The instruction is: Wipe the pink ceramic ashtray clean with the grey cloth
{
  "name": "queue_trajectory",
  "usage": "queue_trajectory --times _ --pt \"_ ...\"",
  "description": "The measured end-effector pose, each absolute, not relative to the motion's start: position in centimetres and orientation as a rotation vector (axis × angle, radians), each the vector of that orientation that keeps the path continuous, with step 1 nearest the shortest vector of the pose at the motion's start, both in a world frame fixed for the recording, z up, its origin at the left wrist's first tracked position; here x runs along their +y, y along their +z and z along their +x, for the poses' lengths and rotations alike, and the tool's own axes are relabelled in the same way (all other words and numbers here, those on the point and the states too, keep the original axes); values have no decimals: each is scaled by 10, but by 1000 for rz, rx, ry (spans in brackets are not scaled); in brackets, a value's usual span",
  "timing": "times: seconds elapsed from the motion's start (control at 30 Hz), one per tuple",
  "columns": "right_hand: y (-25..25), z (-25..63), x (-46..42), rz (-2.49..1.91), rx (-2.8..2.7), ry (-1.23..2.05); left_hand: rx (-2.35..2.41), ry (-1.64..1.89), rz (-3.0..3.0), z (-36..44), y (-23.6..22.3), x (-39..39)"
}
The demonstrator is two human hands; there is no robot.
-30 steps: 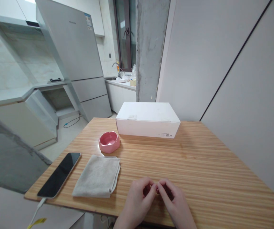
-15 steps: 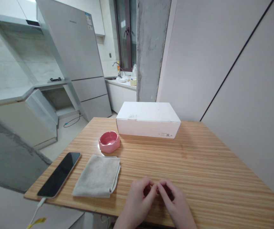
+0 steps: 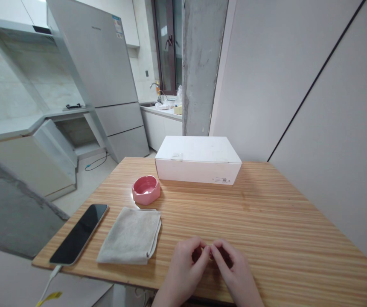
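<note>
At the six o'clock side of the wooden table, the left hand and the right hand meet, thumb and forefinger of each pinched together on a small reddish item. The item lies between the two sets of fingertips, at two o'clock from the left palm and ten o'clock from the right; most of it is hidden, and its nature cannot be determined. From the hands, a folded grey cloth lies near at nine to ten o'clock, a phone beyond it, a pink bowl at ten to eleven, and a white box at twelve.
</note>
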State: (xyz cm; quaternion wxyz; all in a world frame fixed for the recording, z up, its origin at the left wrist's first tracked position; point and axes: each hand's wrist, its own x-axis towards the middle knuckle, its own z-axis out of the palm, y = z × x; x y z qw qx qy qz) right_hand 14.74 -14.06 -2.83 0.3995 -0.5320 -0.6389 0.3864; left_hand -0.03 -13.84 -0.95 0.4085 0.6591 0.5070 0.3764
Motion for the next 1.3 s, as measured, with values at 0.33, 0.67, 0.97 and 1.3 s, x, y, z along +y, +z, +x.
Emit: queue_trajectory --times 0.33,0.67,0.97,1.3 --pt "-24 146 -140 -1323 -1609 993 1258 952 1655 0 -10 -138" --pt "-25 145 -140 -1334 -1622 963 1260 949 1654 0 -8 -138" --pt "-24 146 -141 -1344 -1621 952 1251 956 1654 0 -7 -138" --pt "-20 147 -142 -1338 -1619 958 1263 951 1672 -1 -8 -138"
